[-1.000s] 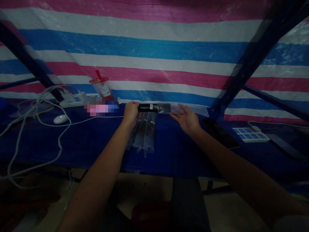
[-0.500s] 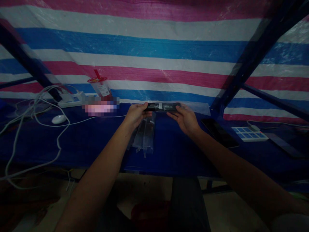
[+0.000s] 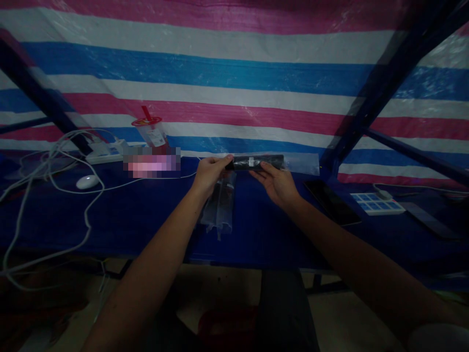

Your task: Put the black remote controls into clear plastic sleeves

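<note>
Worn on the person's head, a single camera looks out from above the near side of a blue table (image 3: 264, 225), facing forward and tilted down. Its wide view takes in the floor (image 3: 340, 313) and a dark-clad leg (image 3: 284, 308) at the near edge, runs across the tabletop and ends at a striped sheet (image 3: 220, 73) spanning the far side. The left forearm (image 3: 157, 264) and right forearm (image 3: 351, 249) loom closest to the lens, while the left hand (image 3: 210, 175) and right hand (image 3: 278, 186) appear smaller and farther off, near center. Slanting posts (image 3: 384, 93) flank the scene at left and right.
</note>
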Demonstrator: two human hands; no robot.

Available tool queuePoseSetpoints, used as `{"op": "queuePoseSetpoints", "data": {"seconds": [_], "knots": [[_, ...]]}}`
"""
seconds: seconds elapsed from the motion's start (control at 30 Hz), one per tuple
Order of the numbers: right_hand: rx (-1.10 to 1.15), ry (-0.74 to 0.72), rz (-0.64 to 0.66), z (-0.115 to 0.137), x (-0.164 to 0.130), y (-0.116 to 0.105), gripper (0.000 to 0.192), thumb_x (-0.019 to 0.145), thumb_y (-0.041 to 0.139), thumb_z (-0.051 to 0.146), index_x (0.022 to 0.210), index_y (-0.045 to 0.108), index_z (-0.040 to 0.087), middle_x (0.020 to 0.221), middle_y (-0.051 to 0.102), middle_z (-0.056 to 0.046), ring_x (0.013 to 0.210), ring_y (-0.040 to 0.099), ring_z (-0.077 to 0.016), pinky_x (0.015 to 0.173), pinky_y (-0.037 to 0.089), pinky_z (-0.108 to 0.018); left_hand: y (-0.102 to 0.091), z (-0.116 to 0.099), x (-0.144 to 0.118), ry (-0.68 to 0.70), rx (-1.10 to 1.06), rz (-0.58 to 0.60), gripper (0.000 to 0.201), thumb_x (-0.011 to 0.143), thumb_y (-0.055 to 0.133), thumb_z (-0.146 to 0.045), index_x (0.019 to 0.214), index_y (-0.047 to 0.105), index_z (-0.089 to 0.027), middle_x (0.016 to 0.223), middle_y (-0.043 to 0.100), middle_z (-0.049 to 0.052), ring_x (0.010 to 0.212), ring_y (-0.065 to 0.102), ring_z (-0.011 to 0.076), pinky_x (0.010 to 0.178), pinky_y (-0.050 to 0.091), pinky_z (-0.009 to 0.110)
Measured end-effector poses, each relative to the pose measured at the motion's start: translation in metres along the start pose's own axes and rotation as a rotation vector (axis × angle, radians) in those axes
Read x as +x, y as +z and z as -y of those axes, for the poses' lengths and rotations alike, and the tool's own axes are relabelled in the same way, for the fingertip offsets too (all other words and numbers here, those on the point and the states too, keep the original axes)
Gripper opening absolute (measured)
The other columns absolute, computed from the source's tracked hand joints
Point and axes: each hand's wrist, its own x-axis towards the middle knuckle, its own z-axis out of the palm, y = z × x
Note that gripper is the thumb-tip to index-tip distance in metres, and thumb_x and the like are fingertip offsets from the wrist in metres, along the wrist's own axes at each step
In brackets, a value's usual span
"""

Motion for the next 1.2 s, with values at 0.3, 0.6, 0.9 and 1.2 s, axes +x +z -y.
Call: {"op": "queuePoseSetpoints", "data": {"seconds": [0.3, 0.6, 0.9, 1.2], "knots": [[-0.007, -0.027, 0.032, -0.010, -0.004, 0.007, 0.029, 0.075, 0.075, 0.017, 0.101, 0.063, 0.024, 0.110, 0.072, -0.003, 0.110, 0.068, -0.0235, 0.099, 0.055, -0.047, 0.005, 0.007, -0.001, 0.169, 0.286, -0.022, 0.038, 0.065, 0.084, -0.051, 0.066, 0.069, -0.016, 0.064, 0.064, 0.003, 0.058, 0.054, 0.0125, 0.055, 0.038, 0.027], [0.057, -0.005, 0.065, -0.016, -0.006, 0.012, 0.032, 0.072, 0.079, 0.015, 0.101, 0.066, 0.024, 0.101, 0.074, -0.001, 0.103, 0.070, -0.0228, 0.097, 0.057, -0.049, 0.002, 0.009, 0.000, 0.163, 0.241, -0.126, 0.020, 0.070, 0.076, -0.029, 0.062, 0.063, -0.017, 0.061, 0.062, 0.002, 0.058, 0.054, 0.0133, 0.058, 0.039, 0.027], [0.127, 0.201, -0.019, -0.008, 0.016, -0.007, 0.010, 0.086, 0.071, 0.023, 0.091, 0.063, 0.022, 0.103, 0.073, -0.006, 0.113, 0.067, -0.0208, 0.105, 0.055, -0.039, 0.007, -0.019, -0.014, 0.021, -0.190, 0.176, 0.026, 0.073, 0.064, -0.014, 0.066, 0.040, -0.020, 0.075, 0.067, 0.004, 0.087, 0.070, 0.0204, 0.077, 0.050, 0.033], [0.035, 0.233, 0.018, 0.000, 0.028, -0.024, 0.002, 0.095, 0.061, 0.023, 0.093, 0.062, 0.022, 0.109, 0.071, -0.008, 0.116, 0.067, -0.0217, 0.102, 0.057, -0.039, 0.014, -0.020, -0.016, 0.084, -0.189, 0.151, 0.022, 0.077, 0.063, -0.015, 0.070, 0.043, -0.021, 0.080, 0.072, 0.005, 0.090, 0.071, 0.0198, 0.088, 0.052, 0.038]]}}
